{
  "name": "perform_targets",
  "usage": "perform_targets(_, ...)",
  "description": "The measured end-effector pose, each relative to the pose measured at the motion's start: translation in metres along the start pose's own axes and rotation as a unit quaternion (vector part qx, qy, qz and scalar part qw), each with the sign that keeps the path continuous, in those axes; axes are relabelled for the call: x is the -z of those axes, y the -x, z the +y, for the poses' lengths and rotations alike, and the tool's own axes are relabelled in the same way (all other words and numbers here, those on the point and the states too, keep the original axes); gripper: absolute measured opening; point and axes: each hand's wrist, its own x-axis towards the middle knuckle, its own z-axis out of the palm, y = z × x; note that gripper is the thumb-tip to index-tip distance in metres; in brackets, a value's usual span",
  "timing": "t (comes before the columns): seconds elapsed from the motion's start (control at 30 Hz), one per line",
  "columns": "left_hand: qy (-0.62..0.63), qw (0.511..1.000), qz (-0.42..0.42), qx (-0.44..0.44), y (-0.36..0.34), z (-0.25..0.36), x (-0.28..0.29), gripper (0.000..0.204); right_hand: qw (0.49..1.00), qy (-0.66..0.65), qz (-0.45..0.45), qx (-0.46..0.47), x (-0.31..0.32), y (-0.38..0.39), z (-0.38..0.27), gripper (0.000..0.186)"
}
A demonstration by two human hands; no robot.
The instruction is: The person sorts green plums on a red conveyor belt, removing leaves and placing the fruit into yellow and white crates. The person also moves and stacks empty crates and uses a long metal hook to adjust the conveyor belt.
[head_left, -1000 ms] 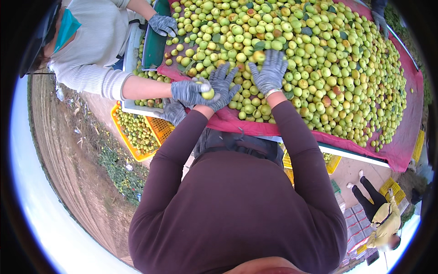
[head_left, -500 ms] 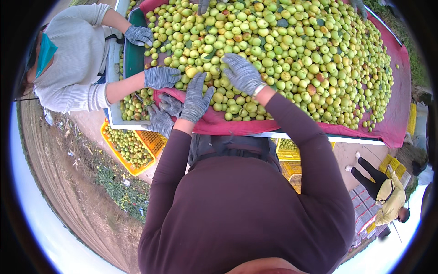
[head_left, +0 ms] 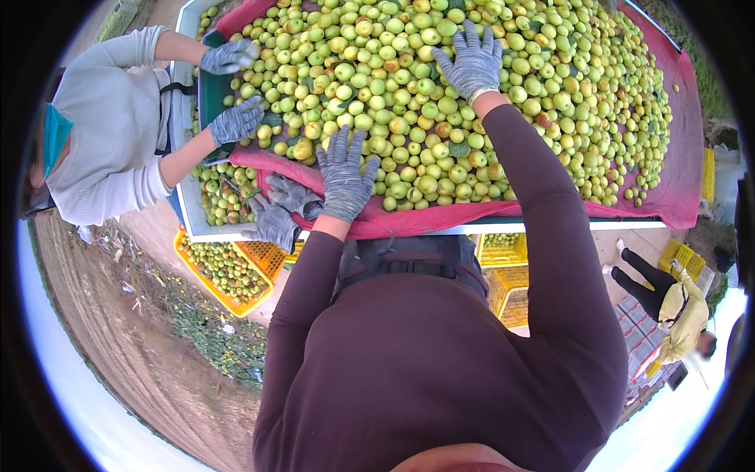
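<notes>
A heaped spread of small round yellow-green fruits, which look like jujubes (head_left: 409, 118), covers the table in front of me, some with reddish-brown patches. My left hand (head_left: 346, 175), in a grey mottled glove, lies on the near edge of the heap, its fingers apart and nothing held. Farther out and to the right, my right hand (head_left: 473, 67), gloved alike, rests palm down on the fruits with spread fingers. A loose pair of grey gloves (head_left: 277, 219) lies by my left wrist, over the table's near rim. Pink-red cloth (head_left: 440, 220) runs along this edge.
A co-worker at the left has one gloved hand (head_left: 236, 122) at the fruits and another (head_left: 230, 57) above a green chute (head_left: 212, 90). An orange-yellow crate (head_left: 228, 307) of fruits stands below left. Yellow crates (head_left: 507, 295) sit beneath the table; another person (head_left: 676, 307) stands at right.
My right hand has moved away from me and rightward over the fruits. My left hand has shifted slightly right and nearer. The co-worker's hands have drawn back left.
</notes>
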Motion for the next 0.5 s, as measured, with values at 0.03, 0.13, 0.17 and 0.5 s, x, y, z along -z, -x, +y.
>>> perform_targets(0.03,-0.009,0.999,-0.033,0.008,-0.001,0.003,0.0,0.064,1.0,-0.026,-0.006,0.001,0.003,0.005,-0.009,0.072)
perform_targets(0.13,-0.041,0.997,-0.064,-0.026,-0.002,0.007,-0.002,0.064,0.994,-0.087,-0.072,-0.008,0.009,0.02,-0.033,0.07)
perform_targets(0.17,-0.044,0.995,-0.078,-0.04,-0.002,0.007,-0.003,0.065,0.995,-0.079,-0.063,-0.012,0.01,0.024,-0.039,0.069)
perform_targets(0.5,-0.051,0.993,-0.083,-0.064,-0.004,0.01,-0.009,0.064,0.955,-0.258,-0.142,0.01,0.01,0.057,-0.144,0.07)
